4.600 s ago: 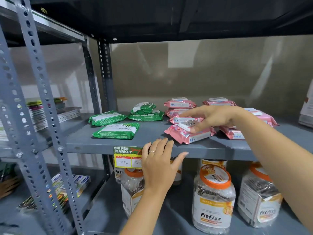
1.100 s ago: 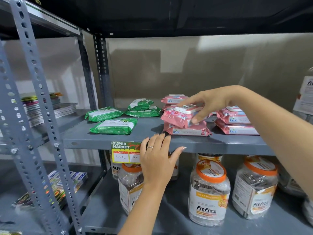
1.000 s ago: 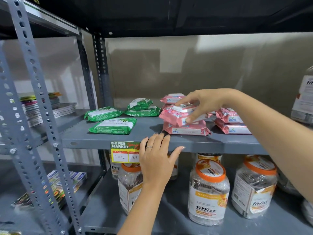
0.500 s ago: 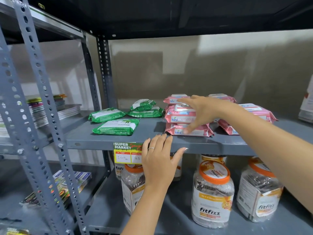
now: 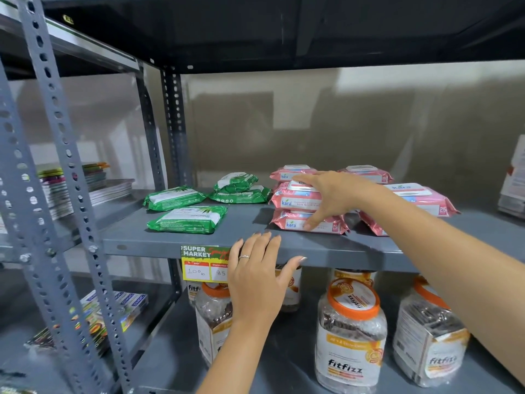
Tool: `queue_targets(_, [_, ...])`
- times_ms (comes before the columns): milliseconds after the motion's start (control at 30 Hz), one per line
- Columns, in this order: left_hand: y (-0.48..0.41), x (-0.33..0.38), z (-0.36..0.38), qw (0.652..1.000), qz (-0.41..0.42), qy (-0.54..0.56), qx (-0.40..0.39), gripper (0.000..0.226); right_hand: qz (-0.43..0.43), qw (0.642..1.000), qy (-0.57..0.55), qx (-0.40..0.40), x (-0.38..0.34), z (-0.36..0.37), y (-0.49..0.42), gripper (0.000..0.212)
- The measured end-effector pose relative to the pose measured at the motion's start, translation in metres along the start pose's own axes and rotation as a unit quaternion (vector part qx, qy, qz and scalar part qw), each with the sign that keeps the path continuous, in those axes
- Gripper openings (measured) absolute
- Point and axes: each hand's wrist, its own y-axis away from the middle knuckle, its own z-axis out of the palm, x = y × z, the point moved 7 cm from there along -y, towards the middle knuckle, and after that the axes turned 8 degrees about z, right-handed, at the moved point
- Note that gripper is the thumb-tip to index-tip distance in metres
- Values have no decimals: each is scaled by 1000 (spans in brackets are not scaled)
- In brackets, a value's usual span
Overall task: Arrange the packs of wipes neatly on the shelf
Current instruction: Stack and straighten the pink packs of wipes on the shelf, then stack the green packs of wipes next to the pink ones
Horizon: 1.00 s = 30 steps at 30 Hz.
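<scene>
Two pink wipes packs are stacked near the front of the grey shelf (image 5: 355, 251): an upper pack (image 5: 295, 199) on a lower pack (image 5: 292, 223). My right hand (image 5: 332, 194) lies over this stack, fingers spread on the upper pack's lid, thumb touching the lower pack's front. It is not clasped around either pack. More pink packs lie behind (image 5: 287, 173), (image 5: 366, 173) and to the right (image 5: 420, 197). Green wipes packs lie loose at the left (image 5: 187, 220), (image 5: 173, 197), with two piled askew (image 5: 240, 190). My left hand (image 5: 255, 277) rests flat on the shelf's front edge.
A price label (image 5: 203, 263) hangs on the shelf edge beside my left hand. Plastic jars with orange lids (image 5: 350, 334) stand on the shelf below. Perforated steel posts (image 5: 71, 166) rise at the left, with stacked books (image 5: 85, 186) beyond. A dark shelf hangs overhead.
My right hand carried a pink pack and set it on another pink pack, then squared the stack. My left hand stayed on the shelf edge.
</scene>
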Motion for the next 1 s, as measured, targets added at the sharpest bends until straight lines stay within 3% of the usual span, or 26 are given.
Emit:
queue_targets(300, [-4, -4, -3, 997, -31, 52, -47, 55, -20, 1000, -3, 9, -2, 0, 0, 125])
queue_targets(400, [-6, -15, -21, 993, -58, 104, -6, 47, -53, 996, -19, 64, -15, -10, 2, 126])
queue_targets(500, [-5, -44, -50, 996, -58, 62, 34, 40, -114, 982, -52, 139, -41, -21, 9, 105])
queue_targets(633, [11, -113, -57, 989, -136, -26, -41, 64, -174, 968, -67, 167, -85, -21, 8, 72])
queue_targets(700, [20, -136, -56, 986, -148, -38, -59, 71, -193, 965, -83, 159, -109, -20, 3, 60])
queue_targets(800, [27, -146, -54, 992, -103, -56, -47, 70, -201, 967, -78, 134, -143, -14, -8, 51])
queue_targets(1000, [32, -154, -43, 998, -31, -35, 39, 61, -168, 983, -64, 49, -187, 9, -24, 56])
